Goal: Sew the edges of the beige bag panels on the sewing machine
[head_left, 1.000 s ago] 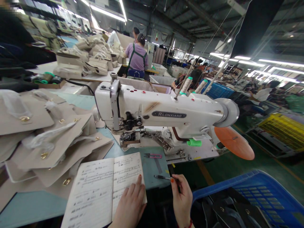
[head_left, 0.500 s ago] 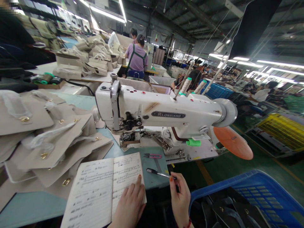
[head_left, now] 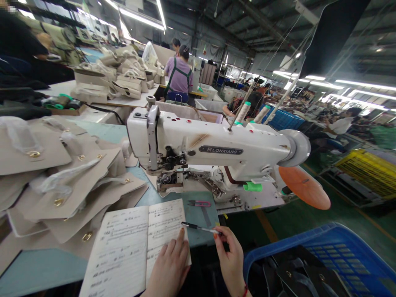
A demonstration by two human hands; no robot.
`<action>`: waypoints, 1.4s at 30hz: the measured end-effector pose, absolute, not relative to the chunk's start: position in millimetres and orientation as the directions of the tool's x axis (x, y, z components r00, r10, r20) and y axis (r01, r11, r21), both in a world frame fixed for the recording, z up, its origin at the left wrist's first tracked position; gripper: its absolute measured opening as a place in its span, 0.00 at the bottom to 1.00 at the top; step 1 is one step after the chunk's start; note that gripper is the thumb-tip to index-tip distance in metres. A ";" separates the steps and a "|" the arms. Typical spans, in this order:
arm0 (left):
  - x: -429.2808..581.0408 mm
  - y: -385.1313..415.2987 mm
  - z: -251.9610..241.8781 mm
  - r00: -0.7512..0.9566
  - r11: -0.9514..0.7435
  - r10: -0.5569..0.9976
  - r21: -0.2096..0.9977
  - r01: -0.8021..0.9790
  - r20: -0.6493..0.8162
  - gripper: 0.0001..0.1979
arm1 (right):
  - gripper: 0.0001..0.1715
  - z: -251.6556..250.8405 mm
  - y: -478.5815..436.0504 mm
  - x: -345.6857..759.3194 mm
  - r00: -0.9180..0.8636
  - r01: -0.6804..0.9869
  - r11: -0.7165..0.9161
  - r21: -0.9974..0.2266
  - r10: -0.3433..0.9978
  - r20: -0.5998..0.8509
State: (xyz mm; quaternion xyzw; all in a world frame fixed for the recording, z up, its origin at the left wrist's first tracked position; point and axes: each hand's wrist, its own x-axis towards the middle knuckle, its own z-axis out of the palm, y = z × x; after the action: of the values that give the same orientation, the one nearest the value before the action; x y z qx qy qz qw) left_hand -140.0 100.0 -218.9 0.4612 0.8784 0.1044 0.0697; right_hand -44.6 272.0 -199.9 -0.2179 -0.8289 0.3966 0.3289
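An open notebook (head_left: 123, 247) with handwriting on both pages lies on the blue-green table at the front. My left hand (head_left: 170, 262) rests flat on its right page, fingers stretched out and pointing up the page. Just right of the notebook, my right hand (head_left: 230, 258) pinches one end of a pen (head_left: 199, 227) between thumb and fingers. The pen's black end points left and reaches over the notebook's right edge, above my left fingertips. Pink-handled thread snips (head_left: 199, 203) lie on the table beyond the pen.
A white sewing machine (head_left: 216, 144) stands behind the notebook. Beige bag panels (head_left: 83, 185) with gold fittings are heaped at the left. To the lower right, a blue basket (head_left: 340, 235) holds dark pieces. A person in purple (head_left: 179, 76) sits farther back.
My right hand has shifted slightly left with the pen, bringing its black end from over the table to the notebook's edge. My left hand stays in place on the page.
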 end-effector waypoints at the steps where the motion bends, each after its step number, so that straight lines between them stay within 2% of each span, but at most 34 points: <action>1: -140.1 100.2 -219.3 -0.565 0.552 0.825 0.248 0.796 -0.021 0.26 | 0.08 -200.1 271.9 -44.9 -0.693 0.099 0.591 -0.801 0.618 0.370; 11: -140.4 100.4 -218.2 -0.566 0.552 0.824 0.253 0.794 -0.022 0.24 | 0.09 -204.0 270.7 -47.5 -0.739 0.086 0.611 -0.787 0.569 0.361; 18: -141.1 99.3 -217.9 -0.566 0.556 0.824 0.242 0.795 -0.033 0.25 | 0.09 -202.4 269.7 -46.9 -0.745 0.102 0.609 -0.787 0.571 0.346; 24: -141.0 99.8 -219.9 -0.565 0.554 0.825 0.249 0.795 -0.032 0.25 | 0.10 -202.5 271.5 -44.8 -0.681 0.092 0.599 -0.795 0.620 0.388; 42: -140.2 98.3 -220.8 -0.566 0.555 0.824 0.249 0.794 -0.030 0.24 | 0.10 -203.0 272.3 -47.4 -0.684 0.099 0.625 -0.774 0.608 0.404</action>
State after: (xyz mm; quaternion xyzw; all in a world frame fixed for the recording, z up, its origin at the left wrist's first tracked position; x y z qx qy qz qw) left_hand -140.2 98.3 -220.8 0.4600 0.8788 0.1043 0.0718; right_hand -47.4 272.3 -203.0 -0.2116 -0.8362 0.3776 0.3369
